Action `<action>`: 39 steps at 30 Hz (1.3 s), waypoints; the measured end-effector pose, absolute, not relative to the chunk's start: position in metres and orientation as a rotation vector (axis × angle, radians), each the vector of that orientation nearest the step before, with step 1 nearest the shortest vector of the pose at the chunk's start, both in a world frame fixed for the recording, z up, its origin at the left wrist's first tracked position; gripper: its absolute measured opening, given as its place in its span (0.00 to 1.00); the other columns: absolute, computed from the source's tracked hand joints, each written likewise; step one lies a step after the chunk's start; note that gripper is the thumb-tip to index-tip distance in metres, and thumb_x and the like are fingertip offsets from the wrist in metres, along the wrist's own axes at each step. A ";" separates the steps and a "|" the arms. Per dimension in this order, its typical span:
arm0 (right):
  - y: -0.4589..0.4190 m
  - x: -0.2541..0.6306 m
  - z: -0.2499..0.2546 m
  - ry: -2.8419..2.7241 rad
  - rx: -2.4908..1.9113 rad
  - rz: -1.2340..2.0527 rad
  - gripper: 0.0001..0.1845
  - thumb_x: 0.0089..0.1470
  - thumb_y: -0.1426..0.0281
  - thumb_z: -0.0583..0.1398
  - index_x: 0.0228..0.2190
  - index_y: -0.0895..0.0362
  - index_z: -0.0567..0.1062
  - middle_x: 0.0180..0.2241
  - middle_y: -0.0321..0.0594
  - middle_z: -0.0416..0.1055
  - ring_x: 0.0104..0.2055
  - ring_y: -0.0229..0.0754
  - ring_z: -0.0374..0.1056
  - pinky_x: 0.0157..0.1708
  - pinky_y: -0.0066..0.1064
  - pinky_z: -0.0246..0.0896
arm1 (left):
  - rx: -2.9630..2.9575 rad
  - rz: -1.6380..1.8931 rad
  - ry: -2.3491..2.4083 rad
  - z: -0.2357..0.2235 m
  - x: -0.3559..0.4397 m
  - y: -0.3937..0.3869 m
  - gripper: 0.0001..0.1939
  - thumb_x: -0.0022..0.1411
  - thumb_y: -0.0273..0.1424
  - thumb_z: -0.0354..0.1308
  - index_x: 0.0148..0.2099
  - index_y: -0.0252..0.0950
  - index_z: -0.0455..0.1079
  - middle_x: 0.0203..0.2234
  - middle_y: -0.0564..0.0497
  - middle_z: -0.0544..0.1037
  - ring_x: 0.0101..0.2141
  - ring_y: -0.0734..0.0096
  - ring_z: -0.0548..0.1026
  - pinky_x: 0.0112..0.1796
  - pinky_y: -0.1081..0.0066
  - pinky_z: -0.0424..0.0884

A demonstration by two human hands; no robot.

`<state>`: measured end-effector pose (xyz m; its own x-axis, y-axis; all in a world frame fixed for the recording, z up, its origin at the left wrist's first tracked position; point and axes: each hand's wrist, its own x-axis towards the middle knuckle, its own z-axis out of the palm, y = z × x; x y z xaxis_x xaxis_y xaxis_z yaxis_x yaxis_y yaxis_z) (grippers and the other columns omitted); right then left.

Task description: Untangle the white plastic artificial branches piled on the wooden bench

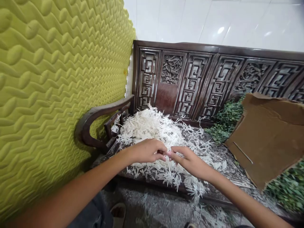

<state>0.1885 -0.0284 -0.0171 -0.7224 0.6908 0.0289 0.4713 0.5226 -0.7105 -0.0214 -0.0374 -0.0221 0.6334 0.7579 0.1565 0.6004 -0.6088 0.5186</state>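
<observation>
Over a heap of white, spiky, artificial-looking sprigs [149, 125], my two hands meet almost fingertip to fingertip. My left hand [150, 150] has its fingers curled in and its thumb drawn close to them. On the other side, my right hand [186, 160] pinches thumb and forefinger together, close to the left fingertips. Whatever lies between the fingers of either hand is too small to make out against the white heap. The sprigs spread across the seat of a dark carved wooden bench [167, 98], and several hang over its front edge.
A yellow textured foam mat [59, 79] stands upright on the left, beside the curved armrest [89, 122]. To the right, a brown cardboard piece [268, 136] with a thin stick [243, 152] leans over green artificial foliage [225, 118]. White bits litter the grey floor [133, 202].
</observation>
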 end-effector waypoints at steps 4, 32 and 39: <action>-0.024 0.184 -0.024 -2.669 -0.954 0.689 0.19 0.62 0.63 0.50 0.21 0.56 0.63 0.20 0.31 0.60 0.23 0.36 0.56 0.27 0.29 0.49 | 2.637 0.514 1.088 -0.027 -0.024 -0.025 0.09 0.58 0.24 0.54 0.27 0.38 0.69 0.25 0.52 0.75 0.33 0.68 0.71 0.35 0.71 0.61; 0.009 0.234 -0.035 -1.826 -1.096 1.462 0.27 0.49 0.70 0.60 0.53 0.56 0.68 0.39 0.44 0.72 0.34 0.43 0.68 0.31 0.35 0.66 | 2.506 0.589 1.316 -0.047 -0.050 0.002 0.13 0.64 0.33 0.50 0.47 0.40 0.72 0.42 0.48 0.77 0.41 0.63 0.74 0.40 0.67 0.66; 0.002 0.216 -0.031 -2.121 -0.988 1.308 0.15 0.58 0.64 0.55 0.42 0.57 0.75 0.26 0.38 0.72 0.23 0.38 0.65 0.22 0.29 0.61 | 2.385 0.740 1.101 -0.042 -0.008 -0.017 0.17 0.62 0.44 0.54 0.47 0.39 0.71 0.39 0.48 0.78 0.35 0.66 0.74 0.32 0.70 0.63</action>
<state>0.2163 0.0023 -0.0314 -0.6383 0.7697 0.0112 0.3357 0.2914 -0.8958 -0.0084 -0.0169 -0.0422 0.5470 0.7844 0.2924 0.5669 -0.6041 0.5600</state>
